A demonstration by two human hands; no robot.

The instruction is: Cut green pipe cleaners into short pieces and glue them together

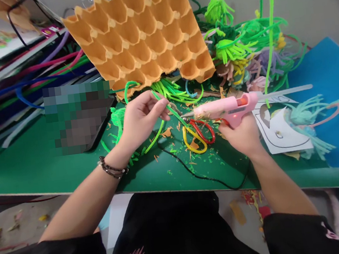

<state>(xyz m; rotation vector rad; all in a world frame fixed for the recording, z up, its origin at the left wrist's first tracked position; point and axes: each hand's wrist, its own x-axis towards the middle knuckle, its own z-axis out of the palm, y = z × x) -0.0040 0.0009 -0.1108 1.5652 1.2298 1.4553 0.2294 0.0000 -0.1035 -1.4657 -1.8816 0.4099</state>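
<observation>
My left hand (142,118) is closed, thumb against fingers, pinching a green pipe cleaner (172,109) that slants down to the right past the glue gun's nozzle. A pink hot glue gun (212,108) is gripped in my right hand (245,136), its nozzle pointing left towards the pipe cleaner and a clear glue stick (288,91) protruding from its back. Whether the nozzle touches the pipe cleaner I cannot tell. Below the nozzle lie scissors (196,145) with one red and one yellow handle. Green fuzzy pieces (119,118) sit behind my left wrist.
A brown egg carton (142,35) leans at the back. Bundled pipe cleaners (240,48) crowd the back right; loose ones (42,72) lie left, near a phone (90,124). A black cord (190,169), scraps, a paper cutout (282,140) and a blue sheet (333,102) are on the green table.
</observation>
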